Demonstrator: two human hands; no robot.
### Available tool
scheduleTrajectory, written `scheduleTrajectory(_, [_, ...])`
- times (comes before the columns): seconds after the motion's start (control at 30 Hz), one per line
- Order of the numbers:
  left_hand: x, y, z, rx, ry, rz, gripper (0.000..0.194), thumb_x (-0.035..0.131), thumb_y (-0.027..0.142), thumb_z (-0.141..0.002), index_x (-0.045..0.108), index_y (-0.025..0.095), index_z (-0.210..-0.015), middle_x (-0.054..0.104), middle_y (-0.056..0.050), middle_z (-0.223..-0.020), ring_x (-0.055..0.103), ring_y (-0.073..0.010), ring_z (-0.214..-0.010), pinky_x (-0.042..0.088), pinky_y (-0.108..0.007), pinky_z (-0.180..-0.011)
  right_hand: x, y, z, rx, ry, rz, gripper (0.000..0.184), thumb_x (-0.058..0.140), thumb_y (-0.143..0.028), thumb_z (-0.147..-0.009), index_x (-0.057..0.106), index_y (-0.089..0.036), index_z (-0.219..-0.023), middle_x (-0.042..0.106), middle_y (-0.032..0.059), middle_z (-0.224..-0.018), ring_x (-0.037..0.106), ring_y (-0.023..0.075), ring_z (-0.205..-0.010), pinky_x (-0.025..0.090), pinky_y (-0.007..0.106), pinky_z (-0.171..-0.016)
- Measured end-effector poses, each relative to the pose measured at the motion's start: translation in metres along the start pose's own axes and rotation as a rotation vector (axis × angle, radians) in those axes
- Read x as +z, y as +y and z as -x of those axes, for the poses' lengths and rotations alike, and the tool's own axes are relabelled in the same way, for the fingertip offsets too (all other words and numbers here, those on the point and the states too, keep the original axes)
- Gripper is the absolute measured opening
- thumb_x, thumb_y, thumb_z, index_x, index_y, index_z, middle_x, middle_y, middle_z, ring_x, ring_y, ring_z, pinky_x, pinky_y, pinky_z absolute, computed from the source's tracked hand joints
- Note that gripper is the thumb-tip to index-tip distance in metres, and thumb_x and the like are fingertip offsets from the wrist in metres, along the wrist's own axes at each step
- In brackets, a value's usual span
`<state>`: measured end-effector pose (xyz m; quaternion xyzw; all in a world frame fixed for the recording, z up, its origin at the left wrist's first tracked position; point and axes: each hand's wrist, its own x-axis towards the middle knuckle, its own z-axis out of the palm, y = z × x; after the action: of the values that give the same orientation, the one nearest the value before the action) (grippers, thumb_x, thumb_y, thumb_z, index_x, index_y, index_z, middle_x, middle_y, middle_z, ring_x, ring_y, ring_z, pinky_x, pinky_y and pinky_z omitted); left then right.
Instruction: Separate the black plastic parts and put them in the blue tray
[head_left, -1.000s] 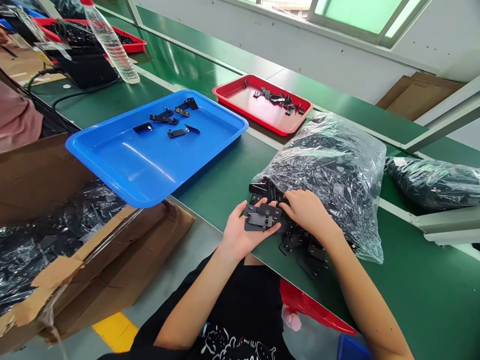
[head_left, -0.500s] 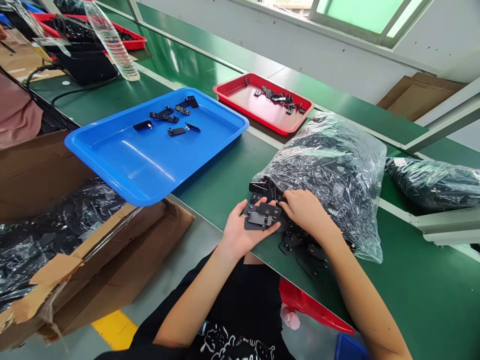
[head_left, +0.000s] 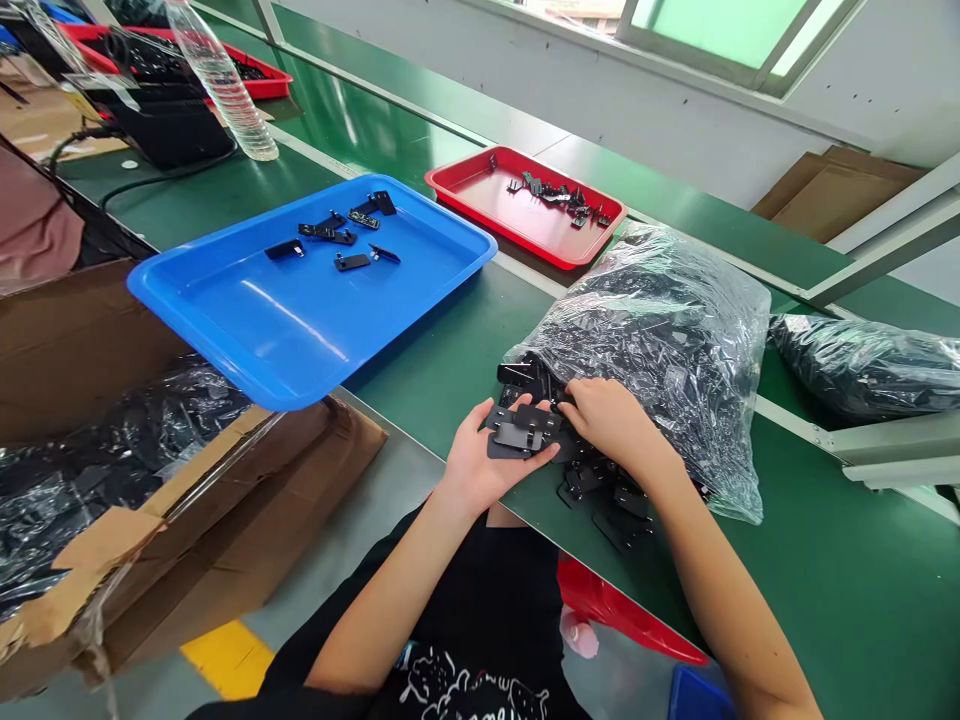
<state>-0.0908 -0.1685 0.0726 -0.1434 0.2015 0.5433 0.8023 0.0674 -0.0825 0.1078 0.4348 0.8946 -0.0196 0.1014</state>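
Several flat black parts (head_left: 517, 436) with small clips rest in my left hand (head_left: 474, 458), palm up, its fingers curled under and round them. Just to the right, my right hand (head_left: 611, 420) reaches in among loose black parts (head_left: 600, 485) at the mouth of a clear plastic bag (head_left: 660, 320). The fingers of that hand are bent together at the pile, and their tips are partly hidden, so what they pinch cannot be made out. More black parts fill the bag.
A blue tray (head_left: 300, 330) with several black parts stands left on the green table (head_left: 420, 370). Behind it is a red tray (head_left: 517, 235) of black parts. A second bag (head_left: 870, 370) lies right. A cardboard box (head_left: 262, 520) stands lower left, a water bottle (head_left: 232, 100) upper left.
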Motion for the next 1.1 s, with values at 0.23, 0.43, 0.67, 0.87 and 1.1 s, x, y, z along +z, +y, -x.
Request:
scheduleTrajectory(0.23, [-0.0004, -0.0003, -0.0005, 0.002, 0.002, -0.004, 0.034, 0.043, 0.036, -0.091, 0.062, 0.012, -0.106, 0.064, -0.016, -0.115, 0.063, -0.0281, -0.102, 0.047, -0.05, -0.088, -0.0002, -0.0022, 0.0012, 0.006, 0.013, 0.004, 0.02, 0.041, -0.026, -0.096, 0.055, -0.014, -0.088, 0.065, 0.0085, -0.086, 0.062, 0.0248, -0.084, 0.036, 0.033, -0.072])
scheduleTrajectory(0.43, [-0.0006, -0.0006, -0.0007, -0.002, -0.001, -0.003, 0.034, 0.042, 0.035, -0.091, 0.062, 0.012, -0.106, 0.065, -0.016, -0.114, 0.063, -0.0278, -0.102, 0.046, -0.05, -0.088, 0.0013, -0.0016, 0.0013, 0.006, 0.018, 0.004, 0.021, 0.041, -0.027, -0.096, 0.054, -0.015, -0.086, 0.064, 0.0085, -0.086, 0.062, 0.0245, -0.084, 0.036, 0.033, -0.072])
scheduleTrajectory(0.67, [-0.0013, -0.0002, -0.0005, -0.006, -0.007, 0.005, 0.033, 0.042, 0.035, -0.091, 0.062, 0.013, -0.105, 0.065, -0.016, -0.113, 0.063, -0.0279, -0.102, 0.046, -0.051, -0.088, 0.0032, -0.0006, 0.0004, 0.003, 0.034, 0.018, 0.023, 0.039, -0.028, -0.097, 0.054, -0.015, -0.084, 0.065, 0.0082, -0.085, 0.062, 0.0241, -0.082, 0.035, 0.033, -0.072])
scheduleTrajectory(0.87, [-0.0012, -0.0012, -0.0013, 0.004, -0.005, -0.004, 0.032, 0.044, 0.035, -0.09, 0.062, 0.013, -0.105, 0.064, -0.017, -0.114, 0.063, -0.0282, -0.1, 0.047, -0.051, -0.087, 0.0021, 0.0002, 0.0001, -0.003, 0.027, -0.001, 0.023, 0.039, -0.027, -0.097, 0.055, -0.015, -0.087, 0.065, 0.0086, -0.086, 0.061, 0.024, -0.083, 0.035, 0.032, -0.071])
scheduleTrajectory(1.1, [-0.0006, -0.0017, -0.0002, 0.013, 0.006, -0.006, 0.032, 0.044, 0.034, -0.09, 0.062, 0.012, -0.105, 0.065, -0.017, -0.113, 0.064, -0.028, -0.099, 0.048, -0.051, -0.086, -0.0004, 0.0013, 0.0016, -0.005, 0.016, -0.024, 0.024, 0.038, -0.024, -0.097, 0.056, -0.016, -0.085, 0.065, 0.0076, -0.085, 0.061, 0.0224, -0.081, 0.035, 0.03, -0.07])
